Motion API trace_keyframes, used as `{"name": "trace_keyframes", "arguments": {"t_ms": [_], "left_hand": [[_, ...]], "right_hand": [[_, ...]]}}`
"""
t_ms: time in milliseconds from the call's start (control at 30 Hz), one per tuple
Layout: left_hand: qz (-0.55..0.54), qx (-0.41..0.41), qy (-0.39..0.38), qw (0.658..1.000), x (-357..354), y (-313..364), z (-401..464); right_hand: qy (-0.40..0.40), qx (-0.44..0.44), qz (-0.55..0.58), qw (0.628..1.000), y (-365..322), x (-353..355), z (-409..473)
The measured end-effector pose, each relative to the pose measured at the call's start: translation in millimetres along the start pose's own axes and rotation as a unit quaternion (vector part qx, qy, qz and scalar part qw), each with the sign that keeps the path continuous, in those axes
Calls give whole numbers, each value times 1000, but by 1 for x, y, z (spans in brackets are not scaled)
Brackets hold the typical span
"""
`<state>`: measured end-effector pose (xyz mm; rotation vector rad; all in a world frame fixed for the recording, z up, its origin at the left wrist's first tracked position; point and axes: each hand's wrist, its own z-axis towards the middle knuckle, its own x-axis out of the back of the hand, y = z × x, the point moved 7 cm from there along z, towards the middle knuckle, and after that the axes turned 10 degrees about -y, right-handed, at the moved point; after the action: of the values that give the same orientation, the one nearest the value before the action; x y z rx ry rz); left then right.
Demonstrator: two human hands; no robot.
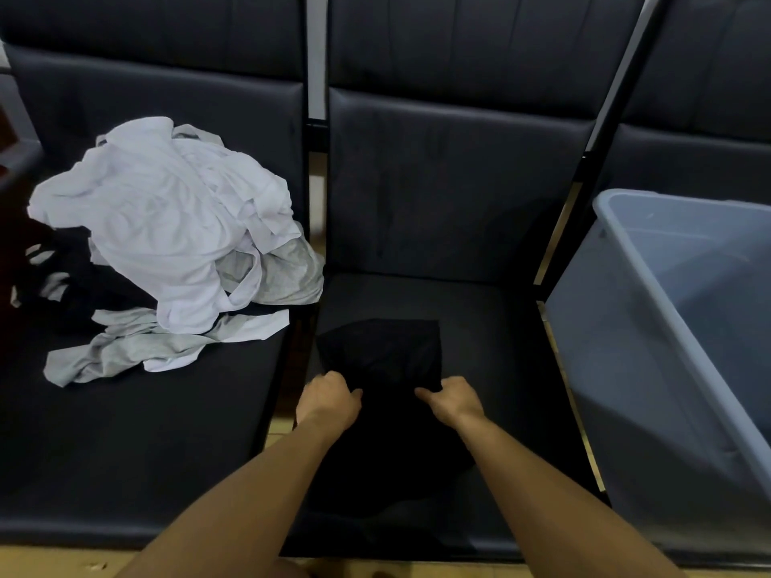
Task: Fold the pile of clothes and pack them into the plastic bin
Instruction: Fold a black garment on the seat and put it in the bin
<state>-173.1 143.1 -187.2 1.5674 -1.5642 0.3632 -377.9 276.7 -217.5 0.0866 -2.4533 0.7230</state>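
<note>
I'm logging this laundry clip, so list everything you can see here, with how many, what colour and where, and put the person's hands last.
black garment: one, black, partly folded on the middle seat, under both hands
pile of clothes: one heap, mostly white with grey and black pieces, on the left seat
plastic bin: one, pale blue-grey, on the right seat; what little of its inside shows looks empty
seats: a row of dark padded seats with backrests, split by black frame bars
floor: a light wooden strip along the bottom edge
left hand: one, fingers curled, gripping the near left part of the black garment
right hand: one, fingers curled, gripping the near right part of the black garment
</note>
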Motion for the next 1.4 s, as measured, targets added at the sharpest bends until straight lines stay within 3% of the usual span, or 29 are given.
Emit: {"name": "trace_keyframes", "arguments": {"t_ms": [100, 200, 233, 300, 333, 367, 467, 600, 767, 900, 1000, 1067, 1167, 1267, 1400], "left_hand": [[-65, -6, -7, 998, -1, -3, 0], [-214, -14, 32, 976, 5, -13, -5], [-295, -37, 48, 954, 9, -13, -9], [-467, -94, 74, 876, 18, -12, -18], [-515, -112, 82, 846, 23, -10, -23], [-524, -125, 90, 838, 31, -6, -29], [-493, -162, 118, 846, 52, 4, -40], [-482, -184, 75, 854, 60, 12, -40], [-354, -140, 57, 923, 51, 8, -26], [-278, -70, 12, 958, 22, -5, -12], [-119, -81, 72, 987, 19, -10, -12], [-86, -186, 102, 974, 24, 4, -19], [-18, -276, -32, 960, 5, 23, -27], [143, -281, -122, 941, -20, 24, -30], [217, -284, -75, 931, -19, 33, -29]], "right_hand": [[51, 21, 48, 997, 9, 2, -11], [126, 108, 152, 974, 7, 15, -35], [135, 148, 184, 962, 4, 19, -45], [134, 221, 238, 936, -7, 25, -67], [134, 246, 271, 921, -12, 27, -74], [129, 259, 291, 912, -19, 29, -83], [120, 306, 287, 900, -37, 36, -94], [98, 258, 244, 930, -43, 33, -85], [102, 209, 208, 950, -32, 25, -70], [75, 93, 143, 983, -2, 9, -57], [153, 80, 30, 985, 4, 16, -59], [177, 176, -76, 965, -16, 17, -63], [73, 291, -244, 922, -40, -9, -62], [34, 269, -326, 906, -29, -25, -62], [77, 173, -328, 926, -16, -23, -71]]}}
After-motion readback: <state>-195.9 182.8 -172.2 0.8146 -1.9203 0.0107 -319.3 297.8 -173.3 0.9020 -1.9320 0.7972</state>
